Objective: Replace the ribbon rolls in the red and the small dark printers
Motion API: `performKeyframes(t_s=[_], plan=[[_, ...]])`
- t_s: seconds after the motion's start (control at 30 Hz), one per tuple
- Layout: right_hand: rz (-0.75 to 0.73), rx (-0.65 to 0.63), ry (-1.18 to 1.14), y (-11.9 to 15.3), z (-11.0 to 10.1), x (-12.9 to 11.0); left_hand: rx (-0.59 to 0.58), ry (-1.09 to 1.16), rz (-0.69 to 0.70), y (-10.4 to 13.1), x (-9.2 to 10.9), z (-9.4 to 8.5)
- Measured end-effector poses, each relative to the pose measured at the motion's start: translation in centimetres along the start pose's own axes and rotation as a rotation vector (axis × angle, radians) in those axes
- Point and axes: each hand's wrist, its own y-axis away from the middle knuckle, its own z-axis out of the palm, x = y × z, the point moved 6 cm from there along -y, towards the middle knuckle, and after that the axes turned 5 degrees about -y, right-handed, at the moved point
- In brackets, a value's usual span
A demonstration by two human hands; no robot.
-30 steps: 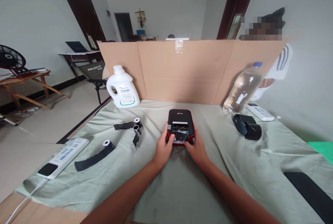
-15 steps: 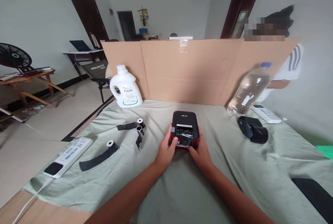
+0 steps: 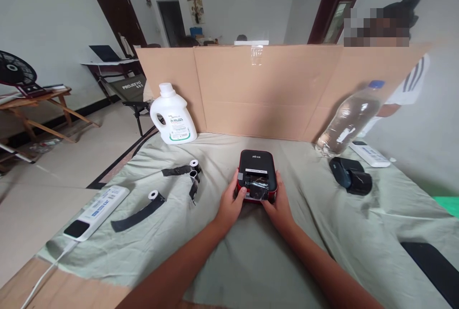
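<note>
A small black and red printer-like device (image 3: pixel 256 165) rests on the green cloth in the middle, a piece of shiny black tape lying over its near part. My left hand (image 3: pixel 231 201) grips its left side, thumb on the near left corner. Around the right side and near right corner, my right hand (image 3: pixel 280 206) holds it too. To the left lie a long black strip with its roll (image 3: pixel 139 214), a black strip on a roll (image 3: pixel 177 170) and a short strip with a roll (image 3: pixel 194 187).
A cardboard panel (image 3: pixel 258 91) stands behind, with a white jug (image 3: pixel 174 117) and a leaning clear bottle (image 3: pixel 349 120). White power bank-like devices (image 3: pixel 98 213) lie left and right. Black devices (image 3: pixel 351 176) and a dark flat object (image 3: pixel 433 270) are at right. A person (image 3: pixel 412 84) stands beyond the panel.
The view has shifted slightly, so the scene sits a little higher. Both hands keep their hold on the device, and nothing on the cloth has visibly moved.
</note>
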Motion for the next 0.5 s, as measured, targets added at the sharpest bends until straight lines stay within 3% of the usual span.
performKeyframes(t_s=[0.5], plan=[[0.12,0.031,-0.18,-0.65,-0.76,-0.79,0.081,0.065,-0.04,0.29,-0.15,-0.29]])
